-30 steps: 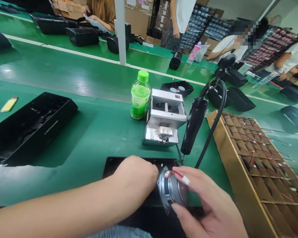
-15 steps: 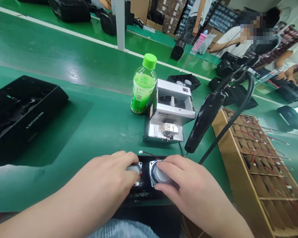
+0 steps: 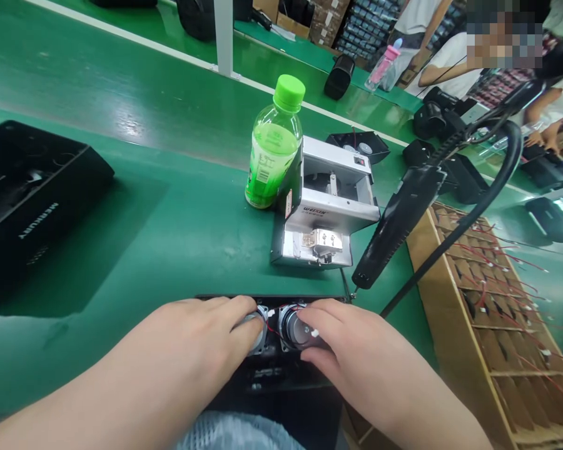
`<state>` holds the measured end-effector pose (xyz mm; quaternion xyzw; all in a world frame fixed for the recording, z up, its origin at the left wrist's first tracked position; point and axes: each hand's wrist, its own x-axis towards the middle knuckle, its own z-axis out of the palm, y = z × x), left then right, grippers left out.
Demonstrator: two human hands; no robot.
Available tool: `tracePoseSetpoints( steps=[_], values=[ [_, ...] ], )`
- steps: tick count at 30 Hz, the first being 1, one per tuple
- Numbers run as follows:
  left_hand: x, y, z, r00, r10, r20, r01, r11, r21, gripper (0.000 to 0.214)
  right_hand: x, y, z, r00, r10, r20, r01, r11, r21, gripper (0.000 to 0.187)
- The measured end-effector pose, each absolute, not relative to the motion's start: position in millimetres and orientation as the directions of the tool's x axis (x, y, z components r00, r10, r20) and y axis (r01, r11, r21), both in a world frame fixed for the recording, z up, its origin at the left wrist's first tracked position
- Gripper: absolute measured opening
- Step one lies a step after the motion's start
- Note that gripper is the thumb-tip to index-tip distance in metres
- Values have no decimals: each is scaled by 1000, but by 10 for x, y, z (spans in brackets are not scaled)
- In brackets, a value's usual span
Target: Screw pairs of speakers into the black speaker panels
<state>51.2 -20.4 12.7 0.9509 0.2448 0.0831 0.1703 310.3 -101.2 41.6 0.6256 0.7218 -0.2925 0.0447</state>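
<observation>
A black speaker housing point(image 3: 267, 375) lies at the table's near edge, just in front of my body. Two round silver speaker drivers sit side by side in it, with thin red and black wires and white plugs around them. My left hand point(image 3: 216, 331) has its fingers curled round the left speaker driver point(image 3: 259, 342), covering most of it. Thumb and fingers of my right hand point(image 3: 344, 334) grip the right speaker driver point(image 3: 291, 324) from its right side. Beyond my right hand, an electric screwdriver point(image 3: 398, 225) hangs tilted with its tip near the housing.
A silver screw feeder point(image 3: 328, 215) stands beyond the housing, beside a green-capped drink bottle point(image 3: 274, 150). Another black housing point(image 3: 51, 206) is at left. At right stands a divided cardboard box point(image 3: 478, 312) of wired parts. Co-workers sit across the green tables, one with an arm point(image 3: 443, 75) raised.
The right driver now sits further into the housing, my right hand still on it. A white plug that lay beyond the housing now shows closer in, by the drivers. The view has shifted slightly.
</observation>
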Motion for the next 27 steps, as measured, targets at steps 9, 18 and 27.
tracePoseSetpoints(
  steps=[9, 18, 27],
  values=[
    [496, -190, 78, 893, 403, 200, 337, -894, 294, 41, 3121, -1062, 319, -273, 889, -367, 921, 131, -368, 36],
    [447, -186, 93, 903, 380, 201, 325, -909, 262, 39, 3149, -1096, 275, -320, 900, -297, 904, 197, -379, 38],
    [319, -237, -41, 896, 380, 229, 350, -923, 163, 32, 3154, -1103, 262, -331, 890, -313, 895, 191, -403, 37]
  ],
)
